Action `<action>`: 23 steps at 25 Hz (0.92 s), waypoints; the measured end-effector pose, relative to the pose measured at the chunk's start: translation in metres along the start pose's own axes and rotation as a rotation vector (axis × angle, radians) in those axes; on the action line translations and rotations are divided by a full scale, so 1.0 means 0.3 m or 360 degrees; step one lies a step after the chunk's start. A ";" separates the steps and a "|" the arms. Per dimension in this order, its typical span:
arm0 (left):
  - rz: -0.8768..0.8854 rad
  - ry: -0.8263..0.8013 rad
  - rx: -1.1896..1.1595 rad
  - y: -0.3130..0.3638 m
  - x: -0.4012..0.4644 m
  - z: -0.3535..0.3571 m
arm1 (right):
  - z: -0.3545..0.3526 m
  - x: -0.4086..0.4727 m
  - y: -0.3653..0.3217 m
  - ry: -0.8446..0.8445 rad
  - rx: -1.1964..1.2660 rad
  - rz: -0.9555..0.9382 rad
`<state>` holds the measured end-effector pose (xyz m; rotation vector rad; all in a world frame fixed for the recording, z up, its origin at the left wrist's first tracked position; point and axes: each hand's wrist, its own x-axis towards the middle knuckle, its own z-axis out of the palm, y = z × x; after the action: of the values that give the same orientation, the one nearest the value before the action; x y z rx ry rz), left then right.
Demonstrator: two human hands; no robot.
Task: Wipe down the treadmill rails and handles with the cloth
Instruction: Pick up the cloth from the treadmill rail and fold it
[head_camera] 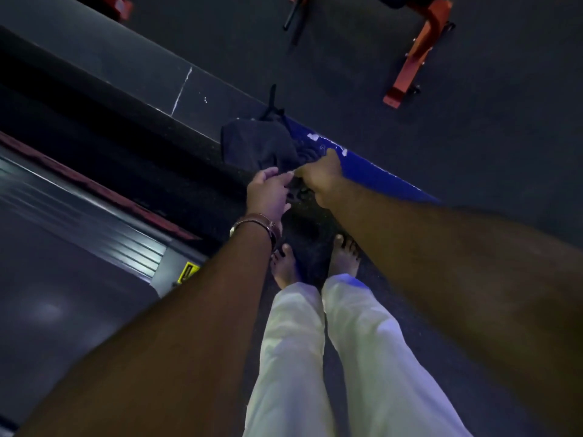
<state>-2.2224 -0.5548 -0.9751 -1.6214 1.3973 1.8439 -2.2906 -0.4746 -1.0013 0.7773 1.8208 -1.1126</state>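
A dark cloth (pixel 255 143) lies bunched on a low ledge (pixel 132 77) beside a blue strip (pixel 372 171). My right hand (pixel 321 176) grips the near edge of the cloth with curled fingers. My left hand (pixel 271 190), with a bracelet at the wrist, meets the right hand and pinches the same dark fabric. The treadmill deck (pixel 63 279) with its ribbed side rail (pixel 104 228) runs along the left of the view. Dim light blurs the details of the fingers.
An orange bench frame (pixel 416 55) stands on the dark floor at the upper right. A yellow warning sticker (pixel 187 272) marks the treadmill's end. My bare feet (pixel 315 263) and light trousers stand between the treadmill and the ledge.
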 end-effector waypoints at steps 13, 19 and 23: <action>0.0247 -0.0527 -0.0064 0.467 -0.859 -0.150 | -0.303 -0.992 -0.365 -0.0144 -0.0233 -0.1177; 0.0471 -0.0759 -0.0336 0.614 -1.264 -0.224 | -0.417 -1.408 -0.477 0.0018 -0.0462 -0.1636; 0.0312 -0.0940 -0.0669 0.674 -1.414 -0.247 | -0.439 -1.565 -0.424 0.0116 -0.0886 -0.2283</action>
<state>-2.2022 -0.5617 -0.4998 -0.9609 0.9731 2.5824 -2.2281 -0.4436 -0.5024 -1.0240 2.5551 -1.2021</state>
